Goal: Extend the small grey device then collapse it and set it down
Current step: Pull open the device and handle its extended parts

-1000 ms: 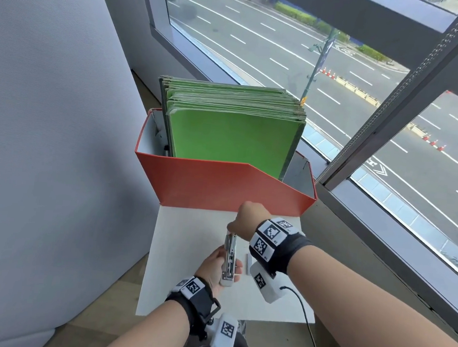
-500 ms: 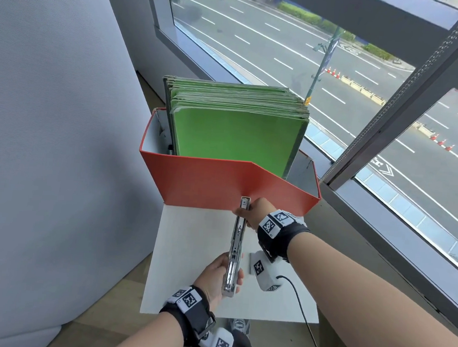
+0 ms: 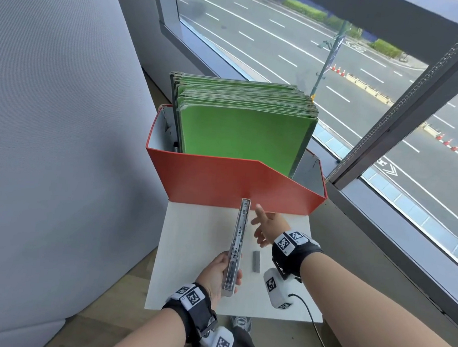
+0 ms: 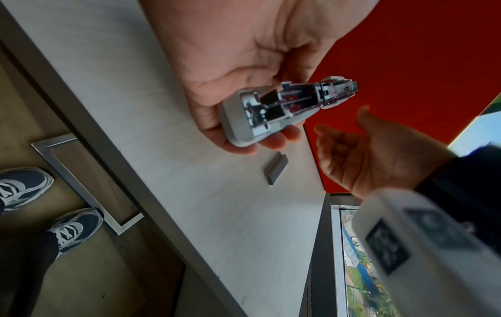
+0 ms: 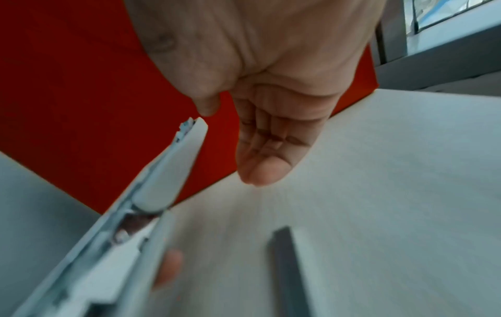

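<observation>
The small grey device (image 3: pixel 236 245) is a stapler swung fully out into one long strip, its metal inside showing (image 4: pixel 284 105). My left hand (image 3: pixel 221 275) grips its near end, fingers curled under the body (image 4: pixel 271 141). The far tip (image 5: pixel 189 137) points at the red box. My right hand (image 3: pixel 266 225) hovers just right of that tip with straight, relaxed fingers (image 5: pixel 268 150), holding nothing and a little apart from the device. In the left wrist view the right hand (image 4: pixel 374 154) shows its bare palm.
A grey strip of staples (image 3: pixel 256 261) lies on the small white table (image 3: pixel 188 252) under the hands. A red file box (image 3: pixel 235 184) full of green folders (image 3: pixel 242 130) stands at the table's far edge. A grey partition is left, a window right.
The device went from folded to fully swung out. My right hand, which held its far end, has let go and drawn slightly right. The staple strip now shows on the table.
</observation>
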